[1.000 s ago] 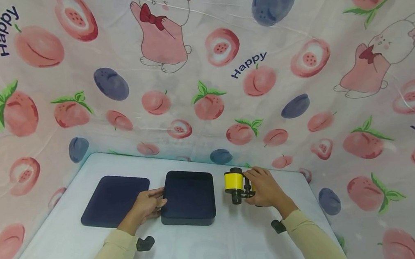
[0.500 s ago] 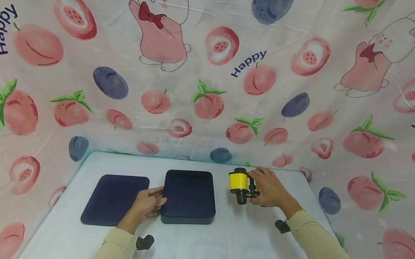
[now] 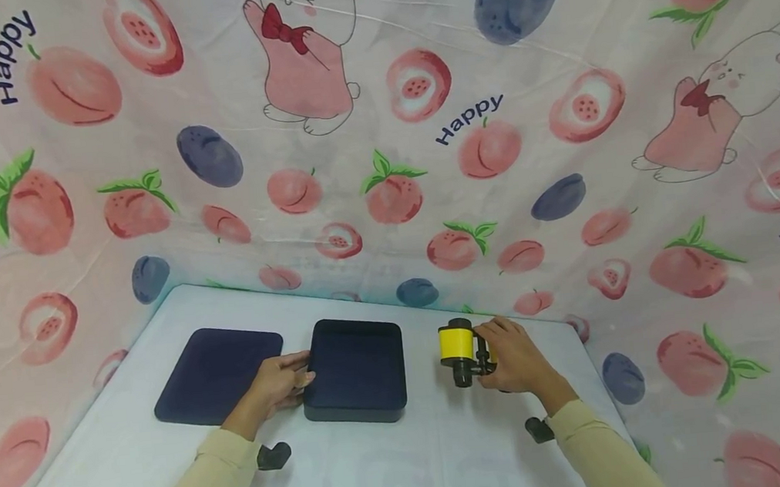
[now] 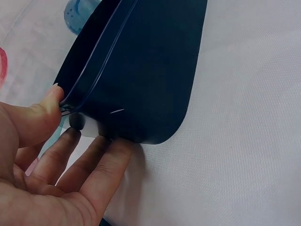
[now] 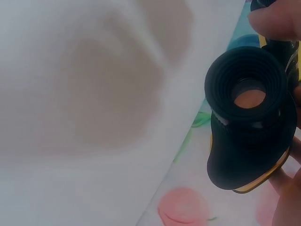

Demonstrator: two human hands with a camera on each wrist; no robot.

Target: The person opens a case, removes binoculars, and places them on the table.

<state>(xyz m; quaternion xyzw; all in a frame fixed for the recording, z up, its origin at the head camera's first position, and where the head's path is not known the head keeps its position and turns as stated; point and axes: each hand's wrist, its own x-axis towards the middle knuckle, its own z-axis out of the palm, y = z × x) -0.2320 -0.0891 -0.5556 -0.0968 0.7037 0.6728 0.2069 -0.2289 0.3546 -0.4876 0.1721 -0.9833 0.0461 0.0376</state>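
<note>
In the head view my left hand [image 3: 278, 385] grips the left side of an open, dark navy rectangular box [image 3: 354, 372] with rounded corners. The left wrist view shows the thumb on the rim of the box [image 4: 141, 70] and the other fingers against its outer side. My right hand [image 3: 514, 356] holds yellow and black binoculars [image 3: 456, 344] to the right of the box, apart from it. Close up in the right wrist view, a black eyecup of the binoculars [image 5: 247, 87] faces the camera, and the fingers wrap the far side.
A flat dark navy panel [image 3: 220, 374], perhaps the box's lid, lies left of the box, partly behind the left forearm. The white tabletop [image 3: 382, 476] ends at a curtain [image 3: 327, 164] printed with peaches and rabbits. Black wrist-worn pieces show under both sleeves.
My right hand has moved slightly to the right with the binoculars, a little farther from the box. The left hand and the box have stayed in place.
</note>
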